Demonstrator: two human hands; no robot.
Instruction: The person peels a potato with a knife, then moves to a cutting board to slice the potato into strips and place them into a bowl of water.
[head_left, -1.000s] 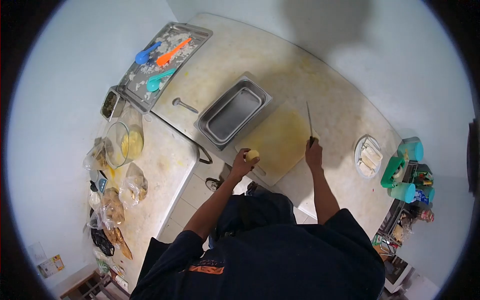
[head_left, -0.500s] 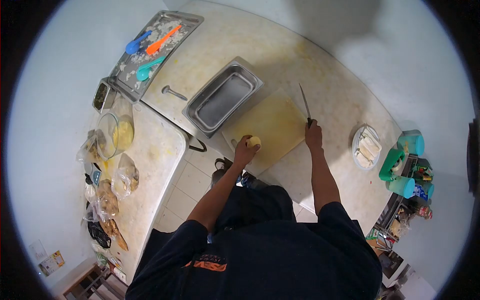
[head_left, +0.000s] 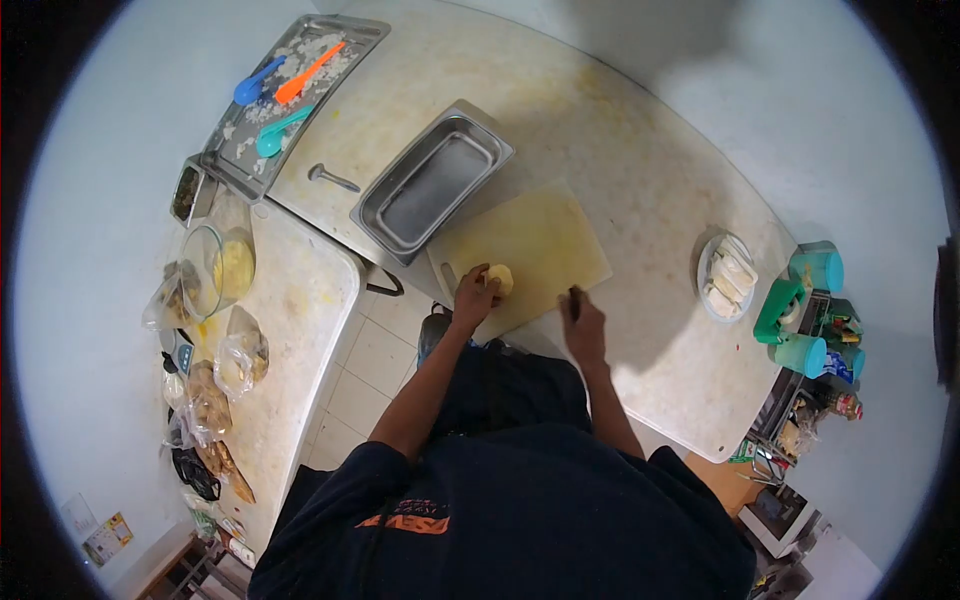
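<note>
My left hand [head_left: 475, 297] is at the near left part of the cutting board [head_left: 545, 235], its fingers closed round a pale yellow, round piece of food [head_left: 500, 280] that looks like a peeled potato. Over the board's near right edge, my right hand [head_left: 582, 325] grips a knife [head_left: 573, 297] by its dark handle. The blade can hardly be made out. A gap separates the knife hand from the yellow piece. Just beyond the board stands a deep steel pan [head_left: 385, 215] with its bare bottom showing.
Left of the pan lies a metal utensil [head_left: 333, 178]. A steel tray [head_left: 262, 185] holds white crumbly food and colored spoons. A glass bowl [head_left: 205, 270] and bagged food [head_left: 240, 362] line the left table. At right stands a plate of white pieces [head_left: 727, 280], near turquoise canisters [head_left: 815, 270].
My right hand has brought the knife left and nearer my body, from beyond the board's right edge to its near edge. My left hand keeps hold of the yellow piece. The view has shifted slightly.
</note>
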